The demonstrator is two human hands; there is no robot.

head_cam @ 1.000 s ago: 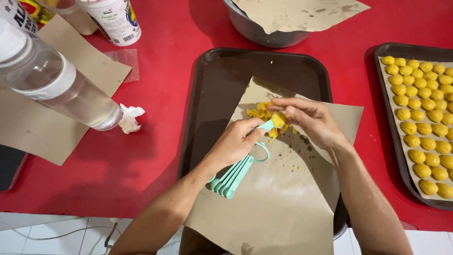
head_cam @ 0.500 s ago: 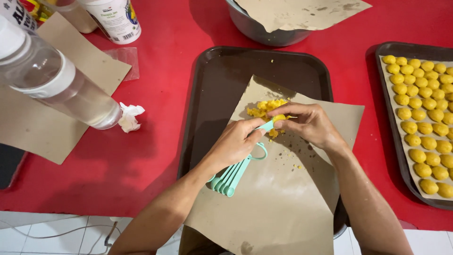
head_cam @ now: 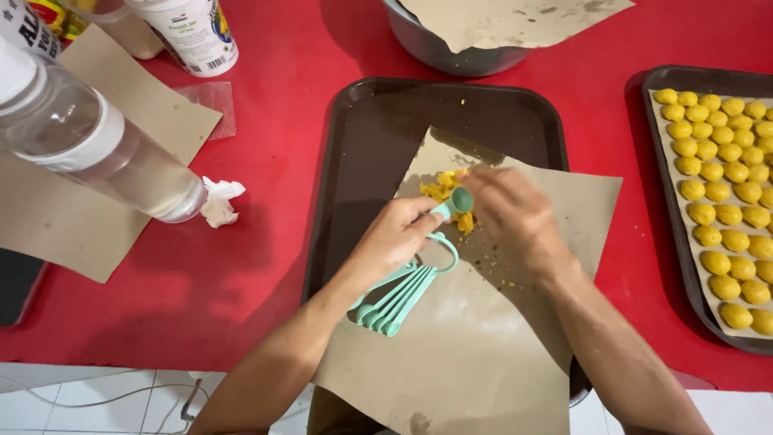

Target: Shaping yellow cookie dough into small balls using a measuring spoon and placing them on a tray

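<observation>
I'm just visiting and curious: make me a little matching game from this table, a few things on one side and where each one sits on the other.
Things:
1. mint-green measuring spoons
2. clear plastic bottle
3. rows of yellow dough balls
4. metal bowl

Places:
A. on the tray at the far right
B. at the top edge, covered by brown paper
C. lying on its side at the left
D. in the left hand, over the middle tray

Pairs: 1-D, 2-C, 3-A, 4-B
</observation>
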